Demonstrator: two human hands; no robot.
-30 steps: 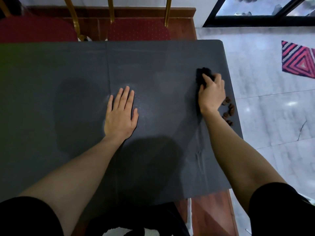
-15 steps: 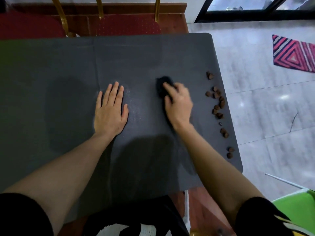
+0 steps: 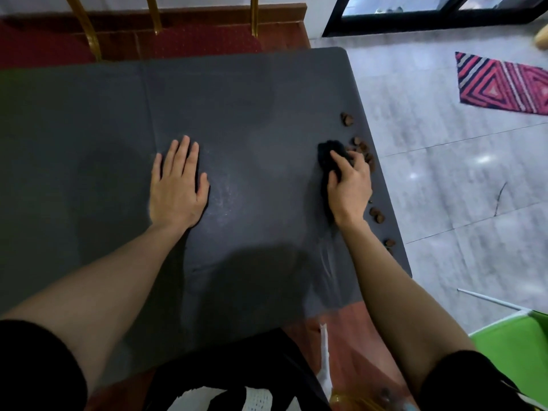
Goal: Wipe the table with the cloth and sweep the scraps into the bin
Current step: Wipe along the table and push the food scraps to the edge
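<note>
A dark grey table (image 3: 237, 114) fills most of the view. My right hand (image 3: 350, 188) grips a black cloth (image 3: 329, 154) and presses it on the table near the right edge. Several brown scraps (image 3: 360, 146) lie in a loose line along that edge, just right of the cloth; one pair of scraps (image 3: 347, 118) sits farther back and other scraps (image 3: 377, 215) lie nearer me. My left hand (image 3: 178, 185) lies flat on the table's middle, fingers straight. A green bin (image 3: 519, 345) shows at the lower right, on the floor below the table's corner.
Red-cushioned chairs with gold frames (image 3: 195, 40) stand behind the table. To the right is a grey tiled floor with a red patterned mat (image 3: 504, 84). A white rod (image 3: 492, 301) lies on the floor near the bin.
My right hand swept the cloth from the right edge back toward the middle, then right again up to the scraps. My left hand stayed flat in place.
</note>
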